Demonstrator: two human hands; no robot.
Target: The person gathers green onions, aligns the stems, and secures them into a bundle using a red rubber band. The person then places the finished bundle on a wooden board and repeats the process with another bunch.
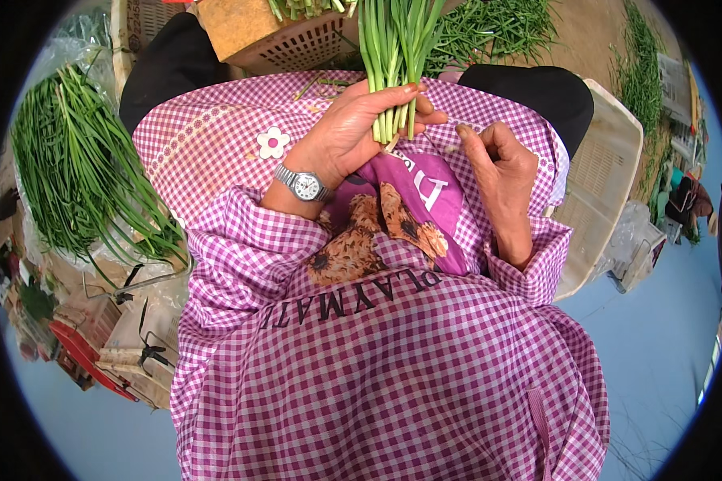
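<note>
My left hand, with a metal-band watch at the wrist, holds a small bunch of green-leaved stalks, likely garlic chives, by the pale lower ends. The leaves point away from me, past the picture's top edge. To the right of the bunch, my right hand is raised apart from it, fingers curled and thumb near the index finger; whether something small is pinched there cannot be told. Both hands are above a purple checkered apron on my lap, with a few plant scraps on it.
A large heap of chives lies on plastic at the left. Ahead stands a perforated plastic crate beside more loose greens on the ground. A pale plastic basket is at the right. Small crates stand at lower left.
</note>
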